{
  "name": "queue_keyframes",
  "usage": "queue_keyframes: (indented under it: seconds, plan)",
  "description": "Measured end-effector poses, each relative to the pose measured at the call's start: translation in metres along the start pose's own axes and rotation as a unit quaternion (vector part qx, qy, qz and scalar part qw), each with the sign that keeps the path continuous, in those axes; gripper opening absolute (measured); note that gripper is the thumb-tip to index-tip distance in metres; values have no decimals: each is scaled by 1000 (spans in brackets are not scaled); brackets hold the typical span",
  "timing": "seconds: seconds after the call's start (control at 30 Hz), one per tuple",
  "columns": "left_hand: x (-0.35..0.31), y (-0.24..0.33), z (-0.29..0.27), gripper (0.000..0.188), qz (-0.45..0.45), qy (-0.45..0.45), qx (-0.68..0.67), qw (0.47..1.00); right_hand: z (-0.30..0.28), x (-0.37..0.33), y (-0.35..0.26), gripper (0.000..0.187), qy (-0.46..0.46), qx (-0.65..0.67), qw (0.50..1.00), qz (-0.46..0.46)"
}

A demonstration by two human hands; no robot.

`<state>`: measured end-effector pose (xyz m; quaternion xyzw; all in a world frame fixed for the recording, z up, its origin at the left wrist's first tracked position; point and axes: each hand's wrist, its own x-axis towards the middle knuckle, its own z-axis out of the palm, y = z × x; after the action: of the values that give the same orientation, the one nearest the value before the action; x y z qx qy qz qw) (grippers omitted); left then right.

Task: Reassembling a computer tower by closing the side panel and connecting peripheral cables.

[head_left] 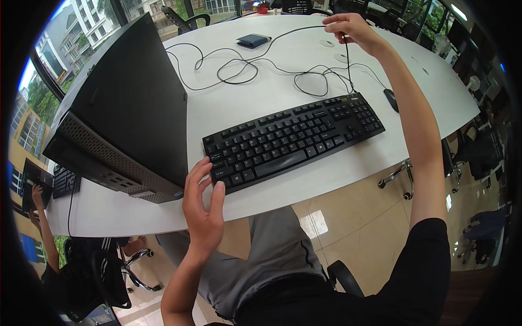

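Note:
A black keyboard [293, 142] lies at a slant near the front edge of the white table. My left hand [204, 209] is at its left end, fingertips touching the side and thumb at the near corner, fingers apart. Raised above the far part of the table, my right hand [350, 30] pinches a thin black cable [347, 60]. One stretch drops from the fingers to the keyboard's back edge; another runs left into loose loops on the tabletop. Right of the keyboard, partly behind my right forearm, sits a black mouse [391, 100].
A black desktop computer tower [130, 108] stands upright on the left, close to my left hand. Further back lies a dark wallet [253, 41]. At the far left another person's arms [46, 233] are near a second black keyboard [65, 181]. Office chairs surround the table.

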<state>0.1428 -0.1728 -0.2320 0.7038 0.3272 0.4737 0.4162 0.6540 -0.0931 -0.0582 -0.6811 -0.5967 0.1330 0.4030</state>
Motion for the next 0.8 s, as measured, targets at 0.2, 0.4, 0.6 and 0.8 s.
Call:
queue_keyframes:
  seconds: [0.2,0.4,0.6,0.8]
  plan:
    - [15,14,6,45,64,-2,168,984,31,15,-78,33,-59,76,995,-17]
    - [44,27,19,43,107,25,211,971,45,8,-155,52,-12,137,985,-99]
    - [114,42,50,56,129,17,214,968,10,9,-181,47,81,178,971,-136]
    - [197,32,94,76,-31,-29,241,970,-23,-19,-190,42,195,216,941,-176]
